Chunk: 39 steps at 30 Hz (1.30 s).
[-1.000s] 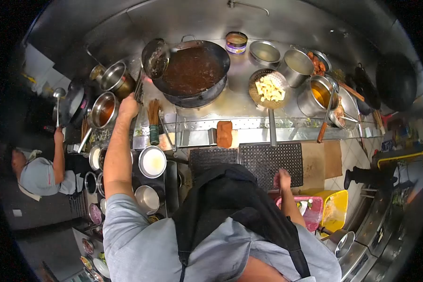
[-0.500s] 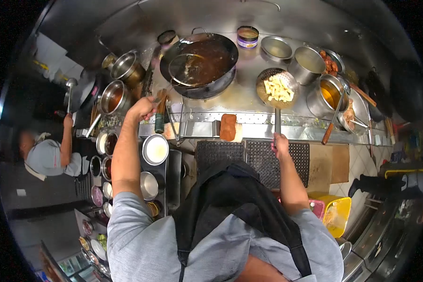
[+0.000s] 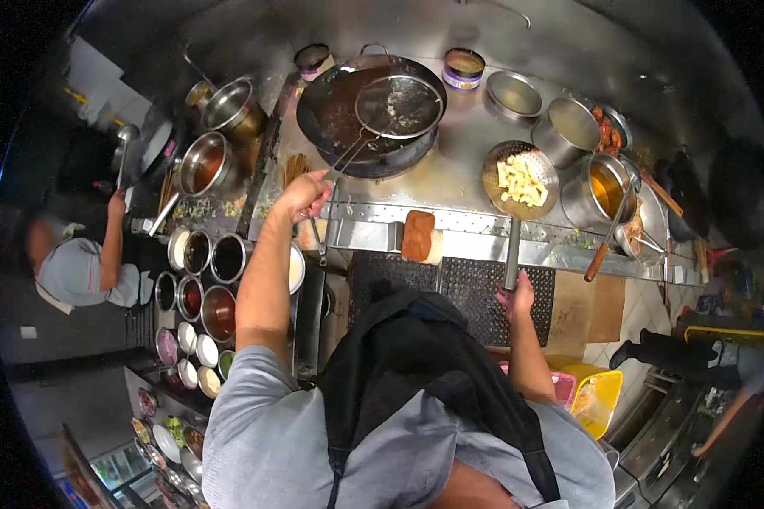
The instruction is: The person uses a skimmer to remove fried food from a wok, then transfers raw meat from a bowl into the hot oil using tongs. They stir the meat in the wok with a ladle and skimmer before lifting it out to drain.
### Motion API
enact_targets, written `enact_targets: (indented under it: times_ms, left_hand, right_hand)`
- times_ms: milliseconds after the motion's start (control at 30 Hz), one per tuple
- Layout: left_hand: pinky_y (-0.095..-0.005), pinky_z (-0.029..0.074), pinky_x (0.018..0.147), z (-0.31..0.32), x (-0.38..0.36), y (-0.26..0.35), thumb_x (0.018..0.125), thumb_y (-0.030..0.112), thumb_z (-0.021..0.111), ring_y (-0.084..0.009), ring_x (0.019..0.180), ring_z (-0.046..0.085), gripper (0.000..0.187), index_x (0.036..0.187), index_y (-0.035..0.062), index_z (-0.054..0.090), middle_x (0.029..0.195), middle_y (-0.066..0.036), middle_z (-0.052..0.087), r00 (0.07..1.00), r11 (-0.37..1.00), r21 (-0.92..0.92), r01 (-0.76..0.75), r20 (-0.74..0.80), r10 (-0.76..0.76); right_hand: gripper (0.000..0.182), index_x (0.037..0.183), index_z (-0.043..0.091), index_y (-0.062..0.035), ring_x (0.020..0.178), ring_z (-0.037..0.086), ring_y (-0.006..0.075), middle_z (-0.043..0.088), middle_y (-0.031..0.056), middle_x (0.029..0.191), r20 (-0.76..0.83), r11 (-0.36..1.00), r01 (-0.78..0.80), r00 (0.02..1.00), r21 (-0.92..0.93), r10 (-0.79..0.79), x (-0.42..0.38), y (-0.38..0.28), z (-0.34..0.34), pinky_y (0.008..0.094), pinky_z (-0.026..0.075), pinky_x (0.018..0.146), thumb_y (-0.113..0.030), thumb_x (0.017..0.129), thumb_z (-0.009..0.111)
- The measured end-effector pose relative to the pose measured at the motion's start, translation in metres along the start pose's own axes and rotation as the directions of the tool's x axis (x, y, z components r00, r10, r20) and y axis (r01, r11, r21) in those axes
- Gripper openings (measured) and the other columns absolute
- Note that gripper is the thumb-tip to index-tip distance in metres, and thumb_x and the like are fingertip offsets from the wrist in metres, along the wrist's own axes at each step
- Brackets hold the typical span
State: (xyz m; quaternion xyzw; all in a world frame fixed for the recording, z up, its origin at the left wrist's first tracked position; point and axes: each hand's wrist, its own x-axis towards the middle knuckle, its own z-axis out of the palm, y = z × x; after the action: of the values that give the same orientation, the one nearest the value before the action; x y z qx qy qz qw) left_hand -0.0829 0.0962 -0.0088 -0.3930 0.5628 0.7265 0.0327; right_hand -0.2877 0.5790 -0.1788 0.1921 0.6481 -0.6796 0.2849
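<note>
My left hand (image 3: 304,197) is closed on the thin wire handle of a round mesh strainer (image 3: 401,107). The strainer is over the right part of a large dark wok (image 3: 331,103), with small bits in its mesh. At the right, my right hand (image 3: 516,297) is at the end of the grey handle of a perforated ladle (image 3: 497,197), its fingers bent around it. Pale yellow chunks (image 3: 522,180) lie in the ladle's bowl, which is over the steel counter (image 3: 458,161).
Metal pots (image 3: 566,131) and a pot of amber liquid (image 3: 605,188) stand at the right. A brown sponge-like block (image 3: 418,237) rests on the front ledge. Sauce containers (image 3: 218,312) line the left. A co-worker (image 3: 81,270) stands far left; another person (image 3: 683,356) is at the right.
The mesh strainer has moved right across the wok, and my left hand now holds its handle. My left hand has shifted right. The ladle has moved slightly right and down with my right hand.
</note>
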Motion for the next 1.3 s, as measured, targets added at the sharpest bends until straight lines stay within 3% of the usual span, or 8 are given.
enact_targets:
  times_ms: [200,233,333,767,900,967,1133,1300]
  left_hand:
    - [-0.0229,0.027,0.032,-0.041,0.007,0.035,0.092,0.007,0.046,-0.0069,0.038,0.035,0.053,0.143,0.0075,0.03,0.063,0.002,0.047,0.991,0.991,-0.042,-0.129,-0.04,0.128]
    - [-0.0232,0.028,0.032,-0.048,0.006,0.05,0.093,0.008,0.045,-0.0064,0.038,0.035,0.044,0.137,0.008,0.039,0.062,0.003,0.046,0.977,0.984,0.003,-0.177,-0.118,0.176]
    - [-0.042,0.052,0.065,-0.116,0.068,0.077,0.086,0.012,0.048,-0.0332,0.073,0.066,0.04,0.124,0.0059,0.059,0.092,-0.018,0.068,0.736,0.626,0.72,-0.3,-0.243,0.632]
    - [-0.0441,0.047,0.094,-0.203,0.15,0.112,0.09,0.018,0.043,-0.0352,0.112,0.058,0.04,0.126,0.0073,0.057,0.119,-0.021,0.062,0.644,0.526,0.83,0.185,-0.507,0.573]
    - [-0.0381,0.053,0.072,-0.253,0.105,0.024,0.089,0.017,0.051,-0.0234,0.085,0.067,0.045,0.134,0.0092,0.052,0.101,-0.014,0.069,0.496,0.751,0.541,-0.38,-0.566,0.658]
    - [-0.0228,0.029,0.035,-0.224,0.026,0.028,0.094,0.014,0.047,-0.0062,0.042,0.039,0.045,0.139,0.012,0.047,0.068,0.002,0.053,0.748,0.907,-0.123,-0.404,-0.615,0.25]
    - [-0.0192,0.033,0.04,-0.284,-0.018,-0.006,0.093,0.012,0.048,-0.0057,0.05,0.046,0.043,0.136,0.0134,0.047,0.071,0.003,0.059,0.818,0.918,-0.279,-0.283,-0.57,0.079]
    - [-0.0283,0.046,0.048,-0.314,-0.03,-0.011,0.092,0.021,0.051,-0.0139,0.064,0.062,0.038,0.128,0.0118,0.055,0.086,-0.004,0.067,0.668,0.973,0.224,-0.06,-0.715,0.206]
  right_hand:
    - [0.072,0.112,0.059,0.0109,0.094,0.061,0.0444,0.065,0.0293,0.102,-0.024,0.67,0.021,0.998,-0.742,-0.058,0.075,0.197,-0.197,0.0496,0.042,0.086,-0.057,0.095,0.039]
    - [0.063,0.084,0.061,-0.0022,0.05,0.056,0.0239,0.059,0.0113,0.067,0.004,0.547,-0.097,0.983,-0.831,0.182,0.023,0.168,-0.192,0.039,0.048,0.052,-0.059,0.096,0.037]
    - [0.067,0.109,0.062,0.0095,0.098,0.061,0.0434,0.065,0.0296,0.102,-0.127,0.183,-0.109,0.988,-0.977,-0.091,0.006,0.263,-0.232,0.0479,0.044,0.085,-0.053,0.096,0.042]
    - [0.053,0.107,0.061,0.0066,0.077,0.067,0.034,0.067,0.0246,0.094,0.153,0.538,0.198,0.98,-0.819,-0.129,-0.067,0.129,-0.039,0.0412,0.052,0.068,-0.044,0.096,0.049]
    - [0.048,0.117,0.046,0.0019,0.058,0.064,0.0266,0.061,0.0142,0.081,0.077,0.829,-0.045,0.991,-0.558,0.106,-0.063,0.107,0.003,0.0334,0.051,0.045,-0.042,0.097,0.05]
    - [0.048,0.118,0.045,0.0002,0.057,0.063,0.0264,0.06,0.0135,0.081,0.074,0.8,-0.026,0.993,-0.599,0.087,-0.04,0.125,-0.006,0.0335,0.05,0.044,-0.042,0.096,0.05]
    - [0.044,0.11,0.049,-0.0017,0.055,0.058,0.0219,0.057,0.0113,0.077,-0.036,0.787,-0.259,0.956,-0.56,0.29,-0.06,0.131,0.0,0.0336,0.044,0.044,-0.043,0.095,0.052]
    - [0.031,0.093,0.042,-0.0079,0.05,0.04,0.018,0.044,0.0064,0.068,-0.078,0.875,-0.295,0.955,-0.384,0.287,-0.099,0.135,0.003,0.034,0.03,0.04,-0.037,0.096,0.052]
